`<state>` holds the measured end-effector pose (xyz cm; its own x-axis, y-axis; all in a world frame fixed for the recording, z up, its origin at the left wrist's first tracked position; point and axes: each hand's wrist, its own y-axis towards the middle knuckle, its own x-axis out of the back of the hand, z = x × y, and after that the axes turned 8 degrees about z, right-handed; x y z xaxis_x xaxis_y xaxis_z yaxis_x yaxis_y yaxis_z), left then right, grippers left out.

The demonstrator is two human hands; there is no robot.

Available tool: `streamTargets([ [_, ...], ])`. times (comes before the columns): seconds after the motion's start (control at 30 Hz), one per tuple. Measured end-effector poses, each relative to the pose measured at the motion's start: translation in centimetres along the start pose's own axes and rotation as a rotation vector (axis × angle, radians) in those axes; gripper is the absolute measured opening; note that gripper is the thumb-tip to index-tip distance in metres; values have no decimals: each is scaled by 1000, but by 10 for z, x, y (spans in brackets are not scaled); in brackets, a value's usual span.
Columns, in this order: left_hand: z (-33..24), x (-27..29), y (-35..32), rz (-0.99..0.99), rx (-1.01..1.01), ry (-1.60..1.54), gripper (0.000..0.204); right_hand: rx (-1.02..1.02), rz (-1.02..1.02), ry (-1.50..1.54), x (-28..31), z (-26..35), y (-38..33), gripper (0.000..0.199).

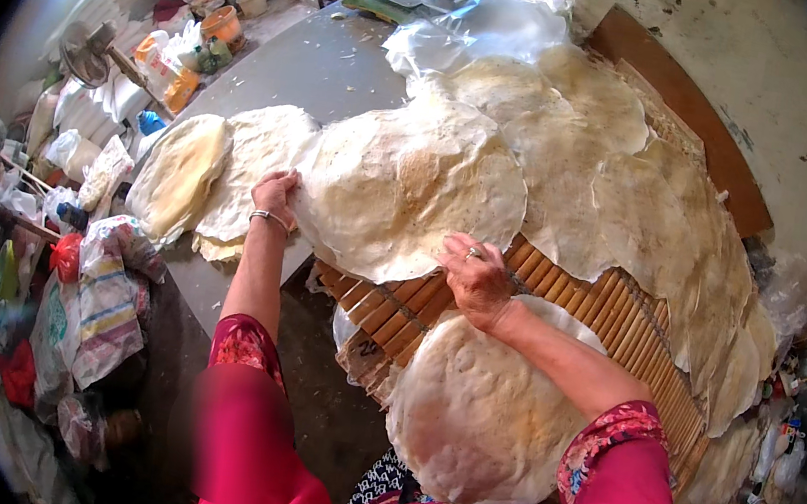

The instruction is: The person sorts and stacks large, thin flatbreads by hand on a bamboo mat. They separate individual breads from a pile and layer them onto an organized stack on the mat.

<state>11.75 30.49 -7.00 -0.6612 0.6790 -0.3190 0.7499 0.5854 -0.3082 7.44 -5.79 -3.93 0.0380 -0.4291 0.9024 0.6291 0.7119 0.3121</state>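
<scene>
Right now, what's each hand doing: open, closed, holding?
Left hand: fingers bent at the round sheet's left edge; grip cannot be told.
Right hand: fingers bent at its lower right edge; pinching or just touching, cannot be told.

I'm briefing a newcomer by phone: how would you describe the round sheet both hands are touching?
Start at the big grey table, then move right to the slatted mat. Over the mat's left end is a pale, wrinkled round sheet. Unlike its neighbours, it has the left hand at its left edge and the right hand at its near edge.
</scene>
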Motion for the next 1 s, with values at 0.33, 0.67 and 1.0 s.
streamTargets([
  [0.33, 8, 37, 22, 7, -54, 22, 14, 142, 95, 223, 2, -7, -29, 16],
  [0.67, -1, 62, -130, -109, -82, 169, 13, 209, 245, 111, 2, 14, -36, 31],
  [1.0, 116, 64, -424, 17, 243, -2, 12, 85, 123, 306, 83, 42, -237, 36],
])
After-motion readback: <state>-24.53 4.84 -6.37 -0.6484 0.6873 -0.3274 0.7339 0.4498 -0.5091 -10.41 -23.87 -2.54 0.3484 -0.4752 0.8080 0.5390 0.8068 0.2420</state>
